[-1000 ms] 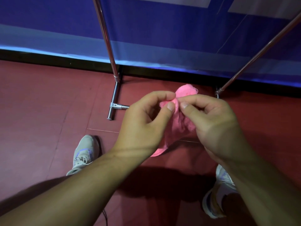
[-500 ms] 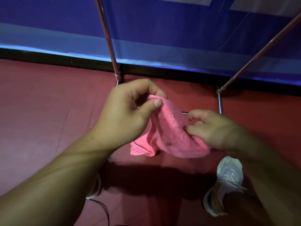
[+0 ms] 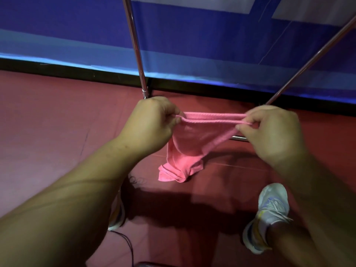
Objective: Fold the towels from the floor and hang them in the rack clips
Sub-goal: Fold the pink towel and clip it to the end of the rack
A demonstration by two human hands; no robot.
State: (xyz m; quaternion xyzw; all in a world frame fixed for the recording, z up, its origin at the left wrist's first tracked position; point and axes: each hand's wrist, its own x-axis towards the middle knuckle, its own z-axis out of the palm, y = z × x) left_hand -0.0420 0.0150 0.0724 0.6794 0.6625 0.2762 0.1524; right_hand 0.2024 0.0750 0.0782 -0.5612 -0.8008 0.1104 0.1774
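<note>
Right now both hands are up in the middle of the frame with a pink towel [image 3: 192, 147] stretched between them. The left hand [image 3: 152, 122] pinches one end of the towel's top edge with curled fingers, and the right hand [image 3: 273, 130] pinches the other end the same way, so that edge runs taut and nearly level from one to the other. Two hemmed edges lie close together along that line, which suggests the cloth is doubled over there. Below it the towel sags into a loose pouch and narrows to a crumpled tail at lower centre, hanging above the dark red floor [image 3: 48, 122]; whether the tail touches the floor I cannot tell.

Behind the hands stand the metal rack poles: one upright pole [image 3: 134, 45] rising toward the upper centre, and a slanted pole [image 3: 312, 60] running to the upper right corner. A low rack bar [image 3: 239, 138] shows just under the right hand. A blue wall panel [image 3: 212, 35] fills the top of the frame. A white shoe [image 3: 269, 214] sits at lower right.
</note>
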